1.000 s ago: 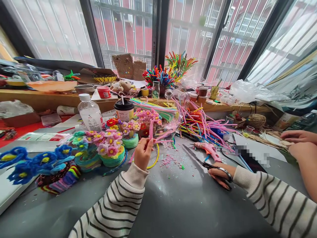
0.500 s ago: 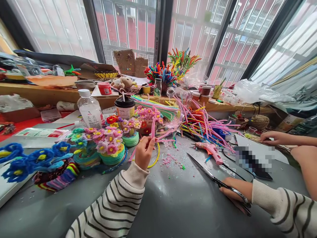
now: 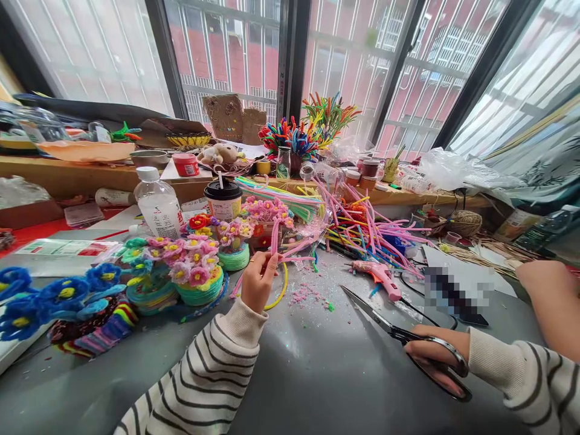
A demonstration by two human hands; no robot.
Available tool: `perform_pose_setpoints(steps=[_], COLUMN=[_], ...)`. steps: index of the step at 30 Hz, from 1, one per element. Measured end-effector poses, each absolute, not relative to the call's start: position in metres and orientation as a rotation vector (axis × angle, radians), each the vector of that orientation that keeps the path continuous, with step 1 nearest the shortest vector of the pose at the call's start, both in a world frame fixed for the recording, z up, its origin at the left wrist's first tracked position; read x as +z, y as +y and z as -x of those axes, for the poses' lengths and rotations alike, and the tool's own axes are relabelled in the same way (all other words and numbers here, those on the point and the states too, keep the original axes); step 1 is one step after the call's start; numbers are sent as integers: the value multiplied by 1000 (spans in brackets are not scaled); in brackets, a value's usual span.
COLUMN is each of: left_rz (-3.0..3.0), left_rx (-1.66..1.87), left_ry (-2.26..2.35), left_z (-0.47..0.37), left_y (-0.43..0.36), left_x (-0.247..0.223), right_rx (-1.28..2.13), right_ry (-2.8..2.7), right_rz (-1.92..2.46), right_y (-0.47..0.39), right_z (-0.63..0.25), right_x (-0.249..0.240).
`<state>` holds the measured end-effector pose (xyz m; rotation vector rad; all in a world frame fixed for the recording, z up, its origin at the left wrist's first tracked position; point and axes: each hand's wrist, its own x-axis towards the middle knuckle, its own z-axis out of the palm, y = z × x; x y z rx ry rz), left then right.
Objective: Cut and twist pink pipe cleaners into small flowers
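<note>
My left hand (image 3: 258,281) pinches pink pipe cleaners (image 3: 274,237) between thumb and fingers, their upper part standing up beside the pink pipe-cleaner flowers (image 3: 268,209). In my right hand (image 3: 441,345) is a pair of scissors (image 3: 369,311), fingers through the handles. Its blades point up and left over the grey table, apart from the pink pipe cleaners. Beyond the scissors lies a pink glue gun (image 3: 378,277). Pink and green clippings (image 3: 306,295) are scattered between my hands. Close to the left hand curves a yellow pipe cleaner (image 3: 284,287).
Flower pots wrapped in pipe cleaners (image 3: 199,284) and blue flowers (image 3: 67,290) stand left. Behind are a bottle (image 3: 157,205), a lidded cup (image 3: 223,202) and a heap of loose pipe cleaners (image 3: 362,229). Another person's arm (image 3: 550,296) reaches in at right, near papers (image 3: 496,281).
The scissors' handles have spread wider apart in my right hand. The other person's hand has drawn back to the right. The view has shifted slightly; my left hand keeps its pinch.
</note>
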<state>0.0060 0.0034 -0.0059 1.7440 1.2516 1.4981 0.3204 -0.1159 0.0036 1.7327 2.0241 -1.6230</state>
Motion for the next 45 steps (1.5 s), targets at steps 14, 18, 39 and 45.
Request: perform_pose_setpoints(steps=[14,18,39,45], left_rz=[-1775,-1773,-1769,-1787], left_rx=[1480,1485,1477,1469], left_ry=[1257,1256,1281,1308], left_z=[-7,-6,-3,-4], left_y=[4,6,8,7], left_x=[-4,-6,-9,-6], right_rx=[-2317,-2393,-2238,-2411], right_ry=[1750,1644,1659,1518], right_rz=[-1524,-1514,-2024,-1995], right_y=[-107,-104,-136,-131], right_z=[-319,-327,-275,-265], right_x=[-18,-17,-1,0])
